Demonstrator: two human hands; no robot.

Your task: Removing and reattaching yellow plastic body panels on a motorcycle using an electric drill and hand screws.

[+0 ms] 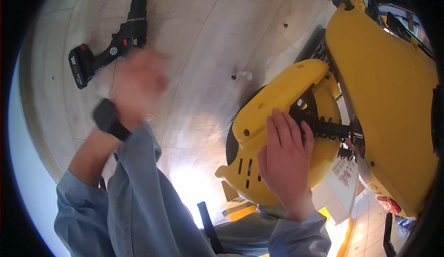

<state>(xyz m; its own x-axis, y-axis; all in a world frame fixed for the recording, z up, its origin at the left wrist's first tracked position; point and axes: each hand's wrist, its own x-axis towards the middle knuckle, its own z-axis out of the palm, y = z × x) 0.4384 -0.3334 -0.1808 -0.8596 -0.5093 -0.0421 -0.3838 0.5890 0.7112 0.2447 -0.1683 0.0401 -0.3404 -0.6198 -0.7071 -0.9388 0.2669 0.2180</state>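
My right hand (289, 162) rests on a yellow plastic wheel fender (277, 90), its fingers stretched out and fingertips near the fender's inner edge. Beside those fingertips runs a black coil-spring shock absorber (326, 128). The fender has slots and a few round holes, and part of a dark tyre (230, 141) shows behind it. Smeared by motion, my left hand (138, 83) is over the floor close to a black cordless drill (125, 39); its fingers cannot be made out. A dark watch (109, 118) is on the left wrist.
The yellow body (379, 62) of a scooter-like vehicle, lying tilted, fills the right side. Small dark pieces (233, 77) lie on the plank floor (199, 35). My grey-clad knee (138, 173) rises between my arms. A red tail light (388, 204) shows at lower right.
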